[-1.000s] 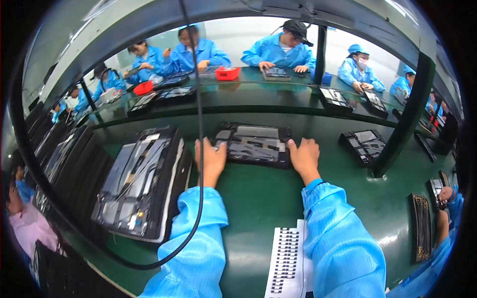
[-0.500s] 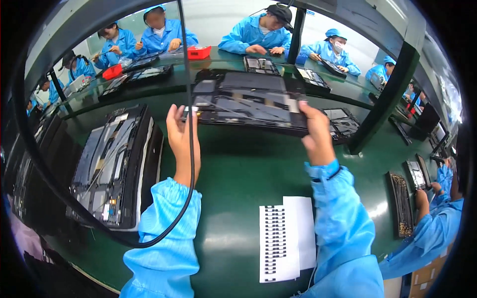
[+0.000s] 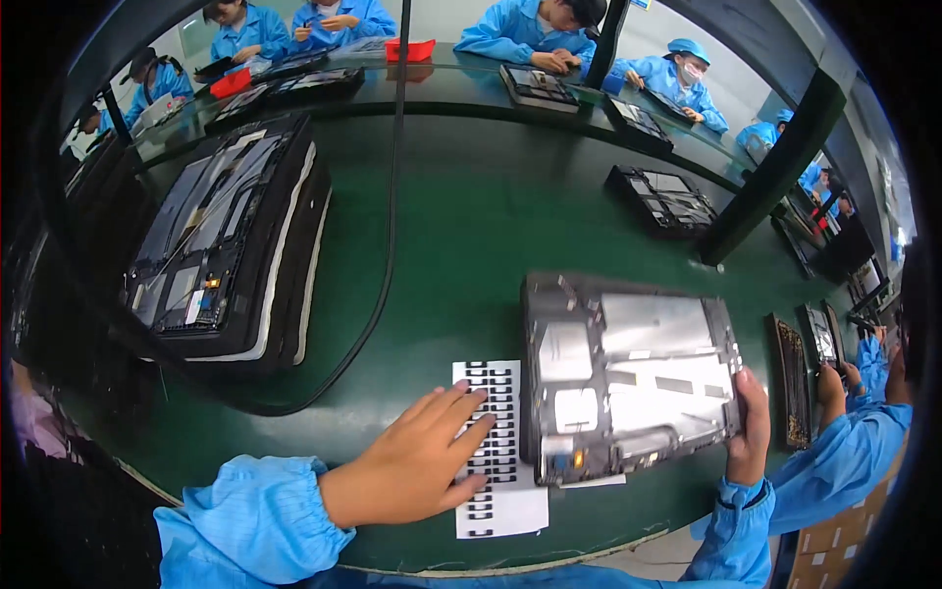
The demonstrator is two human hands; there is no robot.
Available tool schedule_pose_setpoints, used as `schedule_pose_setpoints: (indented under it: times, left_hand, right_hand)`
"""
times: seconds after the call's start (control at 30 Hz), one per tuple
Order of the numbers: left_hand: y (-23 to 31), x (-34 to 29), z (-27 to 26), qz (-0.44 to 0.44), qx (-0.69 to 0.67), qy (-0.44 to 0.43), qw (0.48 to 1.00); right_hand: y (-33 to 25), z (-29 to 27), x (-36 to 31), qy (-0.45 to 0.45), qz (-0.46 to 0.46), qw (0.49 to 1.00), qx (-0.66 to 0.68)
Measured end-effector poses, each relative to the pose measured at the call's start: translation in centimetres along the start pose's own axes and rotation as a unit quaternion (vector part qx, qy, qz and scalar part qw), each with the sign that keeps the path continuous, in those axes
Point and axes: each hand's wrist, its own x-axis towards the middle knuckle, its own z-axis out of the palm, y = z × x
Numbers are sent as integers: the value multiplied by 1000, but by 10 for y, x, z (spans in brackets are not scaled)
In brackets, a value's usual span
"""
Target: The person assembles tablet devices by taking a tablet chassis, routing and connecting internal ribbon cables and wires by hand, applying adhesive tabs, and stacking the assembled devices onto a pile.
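Observation:
An opened tablet point(image 3: 643, 358), its silver battery panels and black frame exposed, is in my right hand point(image 3: 752, 427), gripped at its right edge. Slight blur softens the tablet's outline. My left hand point(image 3: 417, 459) lies with fingers spread on a white sheet point(image 3: 510, 515) lined with rows of small black stickers. The tablet covers the right part of that sheet. A second white sheet point(image 3: 603, 481) shows only as a strip below the tablet's lower edge.
A tall stack of opened tablets point(image 3: 221, 216) with pale layers between stands on the left. A black cable point(image 3: 394, 177) hangs across the bench. One more tablet point(image 3: 667, 201) lies beside a dark post point(image 3: 775, 172). Co-workers in blue sit opposite; another's hands point(image 3: 834, 393) are at right.
The tablet has come from the far side toward me and to the right. My left hand has let go of it and moved down onto the sticker sheet; my right hand still holds it.

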Motion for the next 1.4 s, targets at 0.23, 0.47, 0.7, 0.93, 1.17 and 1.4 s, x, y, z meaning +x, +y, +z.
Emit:
schedule_pose_setpoints:
  times: [0.23,0.47,0.7,0.93,1.17,1.4]
  left_hand:
    - [7,-26,-6,-35,17,8,999]
    - [-16,-10,-12,43,7,77,996]
    - [-31,-7,-3,67,17,72,995]
    - [-33,-13,-5,85,64,70,992]
    - [-31,-12,-4,90,19,79,993]
    - [-27,-6,-5,68,-6,61,996]
  right_hand:
    - [21,2,4,11,-242,801,-548]
    - [6,123,-18,-155,-277,778,-542]
    - [45,216,-24,-274,-363,669,-588]
    - [49,225,-20,-252,-361,657,-611]
    - [56,228,-24,-245,-313,688,-607]
    - [55,218,-20,-260,-320,730,-545]
